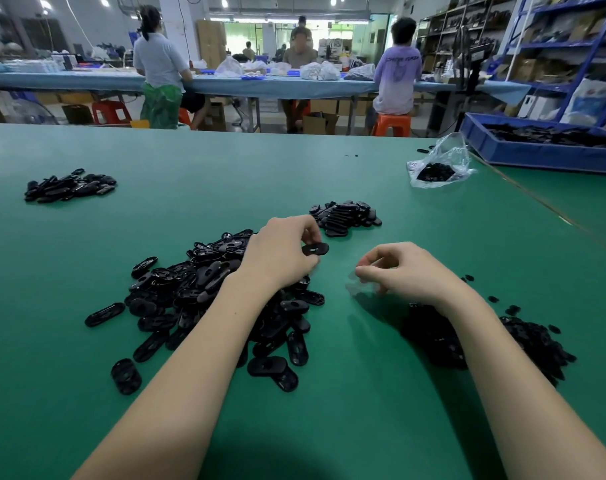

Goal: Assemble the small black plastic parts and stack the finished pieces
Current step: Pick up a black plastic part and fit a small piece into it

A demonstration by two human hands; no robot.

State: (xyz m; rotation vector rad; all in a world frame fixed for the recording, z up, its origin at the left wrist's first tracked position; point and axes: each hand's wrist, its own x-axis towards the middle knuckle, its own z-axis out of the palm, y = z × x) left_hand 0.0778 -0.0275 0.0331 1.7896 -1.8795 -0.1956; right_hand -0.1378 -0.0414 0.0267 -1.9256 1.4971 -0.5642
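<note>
Forearms cut off at bottom edge. Right hand (403, 271) mid-frame, fingers curled; whether they pinch anything is unclear, blurred. Left hand (282, 251) pinches one black oval part (315, 249) above centre pile (208, 296) on green tabletop (225, 174).

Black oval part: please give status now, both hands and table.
Left hand pinches black oval part in its fingers, above loose pile. Right hand curled, content unclear. Neat stack just beyond. Nothing in the way.
</note>
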